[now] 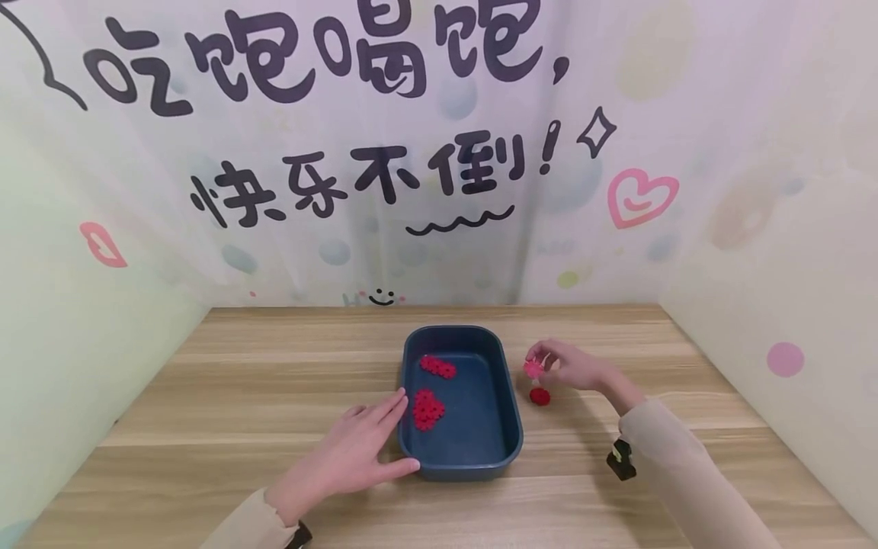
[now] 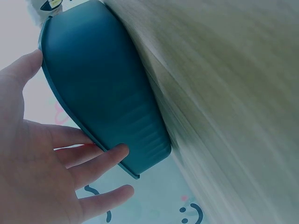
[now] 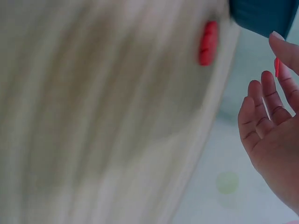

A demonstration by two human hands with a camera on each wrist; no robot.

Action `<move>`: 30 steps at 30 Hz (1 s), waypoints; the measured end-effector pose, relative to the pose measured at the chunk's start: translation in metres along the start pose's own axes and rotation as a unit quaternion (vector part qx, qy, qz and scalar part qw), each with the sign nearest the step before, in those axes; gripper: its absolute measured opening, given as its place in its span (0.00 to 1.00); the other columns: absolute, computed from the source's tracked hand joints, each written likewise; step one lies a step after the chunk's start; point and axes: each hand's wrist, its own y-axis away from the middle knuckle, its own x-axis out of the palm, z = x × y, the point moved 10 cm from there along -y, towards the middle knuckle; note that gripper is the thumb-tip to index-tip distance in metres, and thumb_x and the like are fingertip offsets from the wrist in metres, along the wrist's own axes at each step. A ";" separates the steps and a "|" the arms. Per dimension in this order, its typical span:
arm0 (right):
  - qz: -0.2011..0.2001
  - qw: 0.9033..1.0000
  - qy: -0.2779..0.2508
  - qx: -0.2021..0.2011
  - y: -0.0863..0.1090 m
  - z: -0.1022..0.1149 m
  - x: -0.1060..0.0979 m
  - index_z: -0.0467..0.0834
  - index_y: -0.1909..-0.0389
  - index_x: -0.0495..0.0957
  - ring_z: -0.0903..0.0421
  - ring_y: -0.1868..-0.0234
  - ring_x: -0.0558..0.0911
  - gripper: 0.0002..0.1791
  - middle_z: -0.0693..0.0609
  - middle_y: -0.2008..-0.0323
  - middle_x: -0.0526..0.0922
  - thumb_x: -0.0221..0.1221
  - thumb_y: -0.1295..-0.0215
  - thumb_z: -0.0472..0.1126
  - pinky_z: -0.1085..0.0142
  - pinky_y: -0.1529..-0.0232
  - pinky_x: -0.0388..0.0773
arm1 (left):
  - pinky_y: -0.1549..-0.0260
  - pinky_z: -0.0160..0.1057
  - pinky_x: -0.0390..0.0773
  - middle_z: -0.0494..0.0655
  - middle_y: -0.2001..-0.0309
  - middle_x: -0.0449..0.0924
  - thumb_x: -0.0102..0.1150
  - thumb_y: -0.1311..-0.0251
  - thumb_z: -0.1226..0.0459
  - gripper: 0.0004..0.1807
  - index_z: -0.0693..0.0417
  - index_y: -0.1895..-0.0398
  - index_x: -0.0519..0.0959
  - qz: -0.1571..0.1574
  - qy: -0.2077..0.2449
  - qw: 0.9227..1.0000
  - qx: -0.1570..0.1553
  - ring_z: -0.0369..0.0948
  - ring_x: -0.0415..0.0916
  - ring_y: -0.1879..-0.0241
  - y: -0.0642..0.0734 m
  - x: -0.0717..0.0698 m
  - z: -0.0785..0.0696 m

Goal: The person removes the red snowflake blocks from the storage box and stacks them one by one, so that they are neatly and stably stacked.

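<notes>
A dark blue rectangular tray (image 1: 480,412) stands on the wooden table, with a short red row of joined notched discs (image 1: 437,367) and a red cluster of such discs (image 1: 428,412) inside at its left. My left hand (image 1: 353,451) touches the tray's left side and near corner, its fingers extended along the rim. To the tray's right, my right hand (image 1: 575,369) pinches a pinkish-red notched disc (image 1: 533,369) between thumb and finger, above the table. Just below it lies a red stack of discs (image 1: 539,396); in the right wrist view only a thin edge of the pinched disc shows.
The wooden tabletop (image 1: 261,381) reaches back to a printed curtain (image 1: 439,259) with dark lettering. Pale walls stand at the left and right. A dark strap item (image 1: 622,460) is at the right wrist.
</notes>
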 end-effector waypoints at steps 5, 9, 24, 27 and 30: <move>0.004 1.000 -0.016 0.005 0.007 -0.009 0.006 0.37 0.59 0.70 0.49 0.62 0.70 0.16 0.48 0.65 0.72 0.60 0.50 0.31 0.54 0.59 0.67 | 0.51 0.51 0.63 0.53 0.36 0.55 0.38 0.49 0.33 0.47 0.62 0.38 0.61 0.000 -0.002 1.000 0.001 0.45 0.62 0.44 0.000 0.000 -0.001; 0.015 1.000 -0.012 0.025 0.013 -0.014 0.010 0.38 0.58 0.70 0.50 0.62 0.70 0.18 0.49 0.65 0.72 0.60 0.52 0.31 0.57 0.60 0.68 | 0.51 0.51 0.64 0.53 0.36 0.55 0.39 0.49 0.33 0.47 0.62 0.38 0.61 0.000 -0.001 1.000 0.001 0.45 0.63 0.44 0.000 -0.001 -0.001; 0.029 0.999 0.003 0.026 0.018 -0.023 0.022 0.40 0.61 0.70 0.53 0.63 0.71 0.18 0.51 0.65 0.73 0.64 0.54 0.33 0.60 0.61 0.69 | 0.51 0.51 0.63 0.52 0.37 0.56 0.40 0.49 0.34 0.46 0.62 0.38 0.61 0.000 0.002 1.000 -0.003 0.45 0.63 0.44 0.000 -0.002 -0.001; 0.026 0.999 0.015 0.019 0.018 -0.021 0.023 0.40 0.63 0.71 0.53 0.64 0.70 0.18 0.51 0.66 0.72 0.65 0.56 0.35 0.60 0.62 0.68 | 0.51 0.51 0.63 0.52 0.37 0.56 0.40 0.49 0.34 0.46 0.62 0.38 0.61 -0.001 0.001 1.000 -0.002 0.45 0.63 0.44 0.000 -0.002 -0.001; 0.023 0.999 0.027 0.010 0.018 -0.019 0.023 0.40 0.64 0.71 0.53 0.64 0.69 0.18 0.50 0.67 0.71 0.66 0.57 0.36 0.60 0.62 0.67 | 0.51 0.51 0.64 0.52 0.37 0.56 0.40 0.49 0.34 0.46 0.62 0.38 0.61 -0.004 -0.002 1.000 0.001 0.45 0.63 0.44 0.000 -0.002 -0.001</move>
